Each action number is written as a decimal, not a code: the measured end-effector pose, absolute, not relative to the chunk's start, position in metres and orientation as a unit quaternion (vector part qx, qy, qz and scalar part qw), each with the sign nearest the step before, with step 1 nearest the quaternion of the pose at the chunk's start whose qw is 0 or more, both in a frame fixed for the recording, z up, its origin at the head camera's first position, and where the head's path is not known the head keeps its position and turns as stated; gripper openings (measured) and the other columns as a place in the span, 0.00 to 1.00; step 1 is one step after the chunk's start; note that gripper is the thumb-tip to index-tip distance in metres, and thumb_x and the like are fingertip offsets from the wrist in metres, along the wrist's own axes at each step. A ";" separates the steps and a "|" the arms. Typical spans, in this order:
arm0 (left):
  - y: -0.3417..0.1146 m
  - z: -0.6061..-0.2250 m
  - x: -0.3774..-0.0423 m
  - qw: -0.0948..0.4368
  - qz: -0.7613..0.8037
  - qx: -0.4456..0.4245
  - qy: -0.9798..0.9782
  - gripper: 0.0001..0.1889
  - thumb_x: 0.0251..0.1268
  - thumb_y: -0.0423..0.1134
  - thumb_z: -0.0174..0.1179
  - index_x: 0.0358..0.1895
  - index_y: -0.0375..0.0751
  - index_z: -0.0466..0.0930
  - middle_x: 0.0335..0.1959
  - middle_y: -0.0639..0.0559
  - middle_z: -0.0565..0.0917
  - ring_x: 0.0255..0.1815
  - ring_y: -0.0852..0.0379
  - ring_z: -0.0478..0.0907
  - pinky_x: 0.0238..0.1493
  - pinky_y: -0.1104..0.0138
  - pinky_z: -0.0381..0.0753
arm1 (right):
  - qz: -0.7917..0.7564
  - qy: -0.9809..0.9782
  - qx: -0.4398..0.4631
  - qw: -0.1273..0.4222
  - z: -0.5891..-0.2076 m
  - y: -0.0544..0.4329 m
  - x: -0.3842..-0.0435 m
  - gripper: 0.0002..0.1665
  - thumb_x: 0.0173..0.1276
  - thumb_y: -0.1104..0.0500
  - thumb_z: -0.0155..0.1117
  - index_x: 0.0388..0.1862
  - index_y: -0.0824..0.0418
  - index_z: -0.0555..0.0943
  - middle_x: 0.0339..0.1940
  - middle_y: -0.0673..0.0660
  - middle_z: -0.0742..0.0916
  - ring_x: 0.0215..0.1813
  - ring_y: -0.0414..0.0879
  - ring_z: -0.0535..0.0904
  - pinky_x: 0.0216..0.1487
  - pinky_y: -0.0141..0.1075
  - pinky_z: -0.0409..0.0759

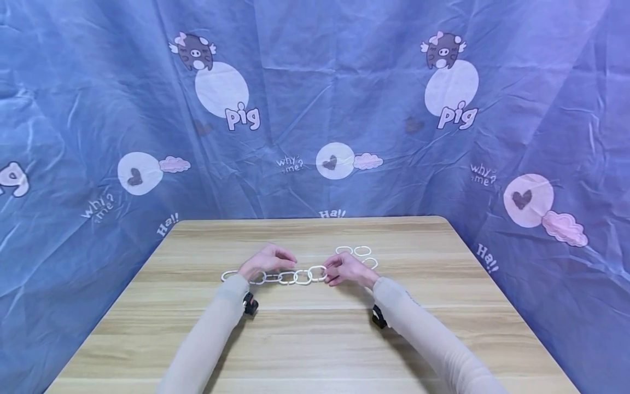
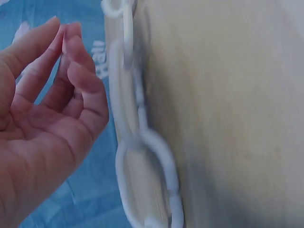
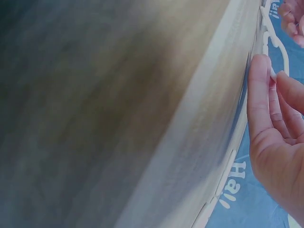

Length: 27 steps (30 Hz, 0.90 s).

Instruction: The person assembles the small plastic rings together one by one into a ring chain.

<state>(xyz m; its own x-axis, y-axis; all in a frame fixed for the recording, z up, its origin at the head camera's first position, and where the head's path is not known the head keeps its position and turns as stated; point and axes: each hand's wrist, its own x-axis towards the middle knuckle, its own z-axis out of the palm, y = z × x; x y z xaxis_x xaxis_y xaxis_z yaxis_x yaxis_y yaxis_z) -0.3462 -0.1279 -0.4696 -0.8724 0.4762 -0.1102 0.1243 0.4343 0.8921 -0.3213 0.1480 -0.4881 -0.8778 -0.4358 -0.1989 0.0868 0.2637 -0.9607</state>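
A chain of white plastic oval links (image 1: 287, 278) runs left to right across the table in the head view. My right hand (image 1: 346, 268) pinches its rightmost link (image 1: 318, 267) between thumb and fingers; the right wrist view shows the white link (image 3: 272, 74) at the fingertips. My left hand (image 1: 268, 260) hovers over the chain's left half, hiding part of it. In the left wrist view its fingers (image 2: 88, 85) bend loosely toward the thumb with nothing between them, beside the blurred links (image 2: 164, 152).
Behind and right of my right hand lie loose white links (image 1: 362, 251), one partly covered by that hand. The wooden table (image 1: 305, 339) ends at a blue printed curtain (image 1: 295, 109) at the back and sides. Dark wrist cameras (image 1: 250, 303) sit under both sleeves.
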 end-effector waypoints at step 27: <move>-0.087 -0.485 -0.345 0.236 0.447 0.232 0.831 0.08 0.63 0.38 0.65 0.37 0.36 0.87 0.22 0.57 0.82 0.21 0.64 0.69 0.25 0.73 0.67 | -0.593 0.764 -0.126 0.219 -0.489 0.149 -0.323 0.16 0.69 0.71 0.56 0.54 0.78 0.74 0.41 0.68 0.86 0.36 0.47 0.85 0.44 0.41 0.86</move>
